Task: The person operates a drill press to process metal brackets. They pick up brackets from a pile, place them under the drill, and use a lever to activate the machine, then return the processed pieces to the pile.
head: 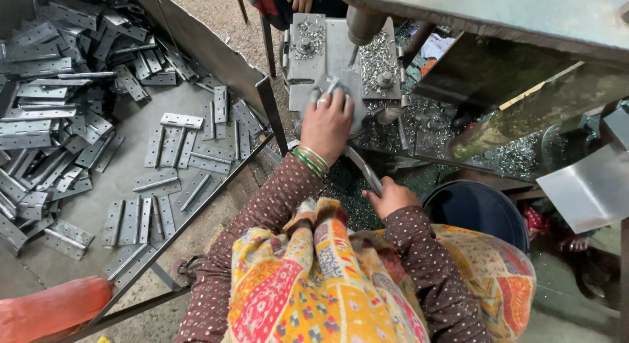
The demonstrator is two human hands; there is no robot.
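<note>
To the left of my left hand sits a grey metal tray table with a dark raised rim. Flat grey hinge plates lie all over it: a thick, jumbled heap at the far left, well away from my hands, and looser rows nearer my left arm. Under my left hand is the steel work plate of the drill, strewn with curly metal shavings. Beyond my right hand, the machine bed is also covered in shavings.
</note>
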